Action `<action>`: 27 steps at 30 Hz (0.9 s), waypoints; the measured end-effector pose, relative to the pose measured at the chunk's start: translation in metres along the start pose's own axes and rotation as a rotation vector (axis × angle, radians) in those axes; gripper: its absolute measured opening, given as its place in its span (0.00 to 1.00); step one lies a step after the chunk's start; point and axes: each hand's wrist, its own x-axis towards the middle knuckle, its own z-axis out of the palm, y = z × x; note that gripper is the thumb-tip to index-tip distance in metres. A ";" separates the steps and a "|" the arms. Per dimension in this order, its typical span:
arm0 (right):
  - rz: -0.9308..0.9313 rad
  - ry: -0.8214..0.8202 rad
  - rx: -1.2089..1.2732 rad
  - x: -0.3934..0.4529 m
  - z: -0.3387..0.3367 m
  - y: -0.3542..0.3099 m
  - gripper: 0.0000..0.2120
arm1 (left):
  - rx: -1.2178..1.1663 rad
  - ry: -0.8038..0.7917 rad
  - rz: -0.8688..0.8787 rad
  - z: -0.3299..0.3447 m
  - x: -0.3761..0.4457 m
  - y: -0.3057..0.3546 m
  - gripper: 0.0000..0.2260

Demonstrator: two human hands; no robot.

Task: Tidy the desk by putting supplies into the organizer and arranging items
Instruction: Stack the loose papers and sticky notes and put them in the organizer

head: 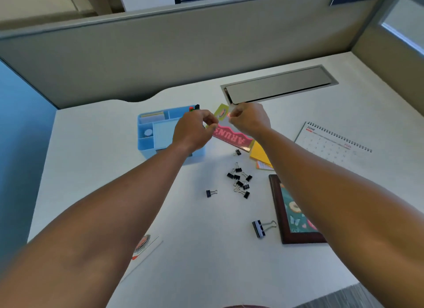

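A light blue desk organizer (146,142) with several compartments stands on the white desk (96,170), partly hidden by my left hand (195,131). My right hand (249,118) is just beside it. Both hands pinch the edges of a small yellow-green card (222,112) with a round logo, held above the desk to the right of the organizer. Under them lies a pink name sign (234,139). Several black binder clips (239,180) are scattered in the middle of the desk, one apart (211,193) and a larger one (261,228) nearer me.
A dark-framed picture (278,206) lies at the right under my forearm. Yellow sticky notes (260,155) and an orange card (263,165) lie beside it. A spiral desk calendar (330,144) sits farther right. A white logo card (144,245) lies front left. A grey cable hatch (280,84) is at the back.
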 end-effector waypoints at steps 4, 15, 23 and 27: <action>0.043 -0.027 -0.014 -0.005 -0.002 0.023 0.06 | -0.031 -0.078 -0.005 0.023 -0.006 0.009 0.03; 0.144 -0.130 -0.107 -0.008 0.006 0.094 0.11 | -0.074 -0.364 -0.127 0.083 -0.007 0.025 0.05; 0.170 -0.223 -0.183 0.008 0.007 0.132 0.34 | -0.300 -0.544 -0.382 0.125 -0.001 0.038 0.16; 0.139 -0.424 -0.337 0.014 0.004 0.140 0.50 | -0.351 -0.603 -0.447 0.140 0.005 0.048 0.19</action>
